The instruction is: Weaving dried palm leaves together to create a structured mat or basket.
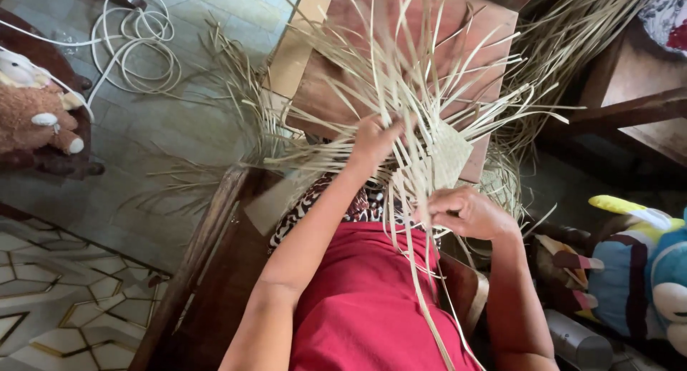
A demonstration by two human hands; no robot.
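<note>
Where the woven mat piece sits over the lap, loose strips fan up and away from it, others trailing down over the red cloth. Left hand closed, pinching strips at the weave's upper left edge. Right hand curled tight on strips just below the woven patch, nearer the body. Both touching the work

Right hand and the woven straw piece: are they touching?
Touching. The head view shows the right hand closed around pale strips hanging from the woven straw piece, with no gap.
</note>
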